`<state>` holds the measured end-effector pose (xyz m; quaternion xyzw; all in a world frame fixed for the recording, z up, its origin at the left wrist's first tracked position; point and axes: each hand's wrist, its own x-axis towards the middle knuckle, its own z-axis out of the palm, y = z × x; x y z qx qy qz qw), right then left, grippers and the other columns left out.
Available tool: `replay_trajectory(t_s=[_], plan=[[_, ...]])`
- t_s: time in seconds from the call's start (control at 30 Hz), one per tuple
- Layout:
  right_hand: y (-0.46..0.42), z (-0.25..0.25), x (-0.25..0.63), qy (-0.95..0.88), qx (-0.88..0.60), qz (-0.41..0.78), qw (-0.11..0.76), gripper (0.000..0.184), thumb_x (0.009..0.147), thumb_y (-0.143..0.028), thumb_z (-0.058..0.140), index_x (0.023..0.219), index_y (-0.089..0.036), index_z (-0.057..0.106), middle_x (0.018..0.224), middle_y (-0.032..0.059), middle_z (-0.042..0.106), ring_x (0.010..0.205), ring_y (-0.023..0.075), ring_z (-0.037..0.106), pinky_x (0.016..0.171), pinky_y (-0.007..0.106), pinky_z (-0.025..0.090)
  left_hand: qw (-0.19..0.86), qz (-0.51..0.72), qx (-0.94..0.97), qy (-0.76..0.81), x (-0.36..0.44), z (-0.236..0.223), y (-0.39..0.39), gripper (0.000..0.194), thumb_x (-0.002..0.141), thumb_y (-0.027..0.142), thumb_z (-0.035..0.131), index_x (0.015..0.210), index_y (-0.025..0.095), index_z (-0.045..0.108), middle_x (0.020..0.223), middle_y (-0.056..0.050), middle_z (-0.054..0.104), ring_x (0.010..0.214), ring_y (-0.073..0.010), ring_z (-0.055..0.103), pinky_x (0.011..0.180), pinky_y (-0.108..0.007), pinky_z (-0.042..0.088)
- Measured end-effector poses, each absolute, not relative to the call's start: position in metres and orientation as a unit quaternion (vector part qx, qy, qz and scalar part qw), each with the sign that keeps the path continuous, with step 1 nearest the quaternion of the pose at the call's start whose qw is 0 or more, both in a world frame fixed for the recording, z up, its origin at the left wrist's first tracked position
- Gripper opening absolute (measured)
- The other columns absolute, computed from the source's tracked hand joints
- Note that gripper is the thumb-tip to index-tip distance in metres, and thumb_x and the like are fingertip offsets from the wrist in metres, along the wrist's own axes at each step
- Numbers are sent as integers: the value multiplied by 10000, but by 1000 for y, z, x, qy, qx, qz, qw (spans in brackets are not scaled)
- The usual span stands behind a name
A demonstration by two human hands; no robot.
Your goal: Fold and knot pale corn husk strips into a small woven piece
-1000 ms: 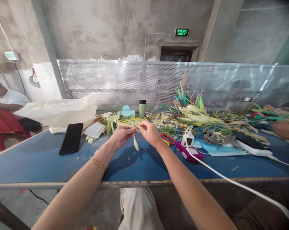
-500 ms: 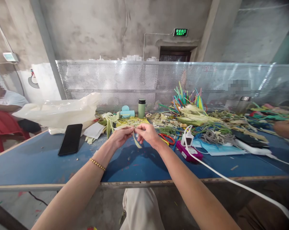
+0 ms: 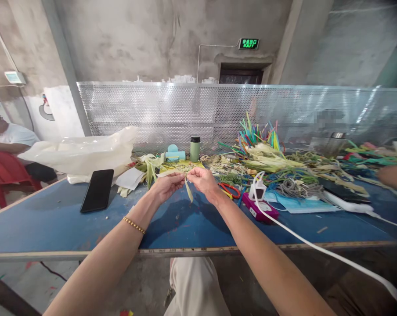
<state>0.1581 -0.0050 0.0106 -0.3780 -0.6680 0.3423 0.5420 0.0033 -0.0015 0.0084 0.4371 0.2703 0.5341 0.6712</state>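
Both hands meet above the blue table (image 3: 113,237), pinching a pale corn husk strip (image 3: 188,193) between them. My left hand (image 3: 167,186) has thumb and fingers closed on it, and one pale end sticks out to the left behind the fingers. My right hand (image 3: 203,181) pinches the strip close beside the left fingertips. The other end hangs down between the hands. How the strip is folded or twisted at the fingertips is too small to tell. Past the hands lie loose green husks (image 3: 149,169) and a yellow sheet (image 3: 182,166) with scraps on it.
A black phone (image 3: 97,191) and white plastic sheeting (image 3: 83,151) lie left. Behind stands a green bottle (image 3: 195,149). To the right are red-handled scissors (image 3: 230,190), a purple power strip (image 3: 260,210) with a white cable, a husk pile (image 3: 267,158) and another person's hand (image 3: 394,177).
The hanging end of the strip has swung and straightened, now pointing down. My right hand's fingers have curled in closer to the left fingertips. At the far right, the other person's hand has shifted slightly.
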Motion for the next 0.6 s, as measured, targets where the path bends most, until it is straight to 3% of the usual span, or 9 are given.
replay_trajectory(t_s=[0.23,0.4,0.6], plan=[[-11,16,159,-650,-358,389,546,191,678,-334,677,704,-163,596,498,-69,467,432,60,326,432,207,254,674,530,451,248,3,10,-5,130,754,20,666,633,66,672,598,-37,611,568,-90,569,630,-216,470],[-9,14,158,-637,-349,419,545,266,677,-398,707,721,-169,579,499,-82,447,390,44,273,386,206,208,671,539,457,226,3,10,-4,98,670,83,779,660,77,682,626,-29,627,594,-90,572,647,-221,466],[-4,7,159,-666,-361,383,529,269,717,-409,695,713,-179,555,482,-84,437,370,48,296,379,205,240,618,563,488,251,5,6,-1,249,535,202,881,659,70,710,571,-16,599,548,-82,518,576,-226,404]])
